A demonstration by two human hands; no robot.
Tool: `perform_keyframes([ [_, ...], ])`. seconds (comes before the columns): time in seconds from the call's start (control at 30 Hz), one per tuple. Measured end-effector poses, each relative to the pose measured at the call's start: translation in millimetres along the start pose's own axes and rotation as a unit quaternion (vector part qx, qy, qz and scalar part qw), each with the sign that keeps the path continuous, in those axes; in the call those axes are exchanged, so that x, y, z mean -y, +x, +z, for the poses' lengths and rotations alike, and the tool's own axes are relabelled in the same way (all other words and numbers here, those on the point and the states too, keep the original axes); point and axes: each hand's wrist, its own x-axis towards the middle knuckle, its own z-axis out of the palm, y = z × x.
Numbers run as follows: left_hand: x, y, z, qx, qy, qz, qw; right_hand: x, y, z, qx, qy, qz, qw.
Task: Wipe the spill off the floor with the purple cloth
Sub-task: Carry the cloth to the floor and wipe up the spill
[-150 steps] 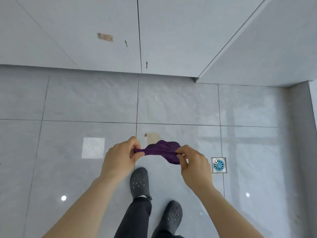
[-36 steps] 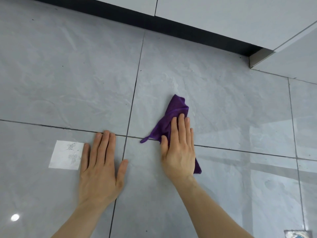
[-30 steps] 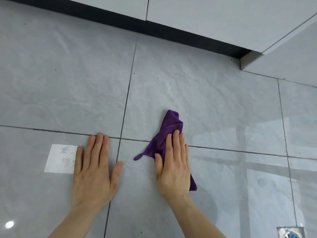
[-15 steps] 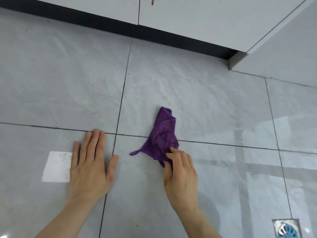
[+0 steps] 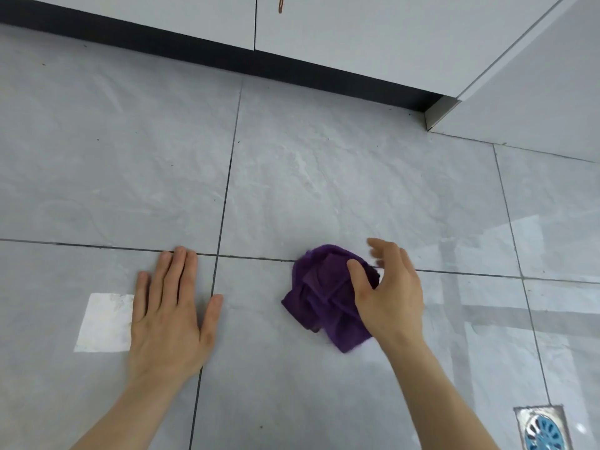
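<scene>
View from the head camera, looking down on a grey tiled floor (image 5: 324, 177) with dark grout lines. The left hand (image 5: 168, 313) lies flat on the floor, palm down and fingers spread slightly, grasping nothing; its fingertips reach the horizontal grout line and its thumb crosses the vertical one. Just beside its little-finger edge is a bright white rectangular patch (image 5: 104, 323) on the tile — whether a reflection or a mark cannot be told. The purple cloth (image 5: 318, 293) sits bunched into a rumpled mound on the floor to the right of the left hand, well apart from it, its upper edge touching the horizontal grout line. The right hand (image 5: 388, 293) rests over the cloth's right side with the thumb pressed onto the folds and the fingers, somewhat blurred, extended and splayed past the cloth's upper right edge — the hand is loose and uncurled rather than clenched, in contact with the cloth but not gripping it. No stain is distinguishable on the tiles around the cloth. At the top, pale cabinet fronts (image 5: 357, 34) stand above a dark recessed kick strip (image 5: 227, 56); a small brown streak (image 5: 281, 4) marks the front near the seam. A square metal floor drain (image 5: 542, 428) with a blue insert occupies the lower right corner.
</scene>
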Motion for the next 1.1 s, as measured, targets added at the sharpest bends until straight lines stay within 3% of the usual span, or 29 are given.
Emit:
perform_keyframes([
  [0.07,1,-1,1,0.004,0.003,0.0,1.0,-4,-11,16,-0.056,-0.04,-0.044,0.997],
  [0.2,8,2,9,0.035,-0.013,-0.023,0.999,-10,-32,71,0.062,-0.13,-0.12,0.982],
  [0.43,2,2,2,0.017,-0.011,-0.024,1.0,-21,-24,94,0.022,-0.176,-0.163,0.971],
  [0.57,-12,-10,0,0.029,-0.008,-0.01,1.0,-56,-1,73,-0.053,-0.161,-0.072,0.983],
  [0.73,-20,-22,0,0.039,0.003,0.002,0.999,-94,0,49,-0.077,-0.136,0.039,0.987],
  [0.97,-20,-14,-5,0.036,0.011,0.018,0.999,-77,-65,71,-0.126,-0.105,0.19,0.968],
  [1.03,-18,-13,-6,0.033,0.017,0.019,0.999,-58,-57,82,-0.139,-0.1,0.197,0.965],
  [1.1,-16,-12,-6,0.029,0.017,0.015,0.999,-34,-42,92,-0.141,-0.125,0.129,0.974],
])
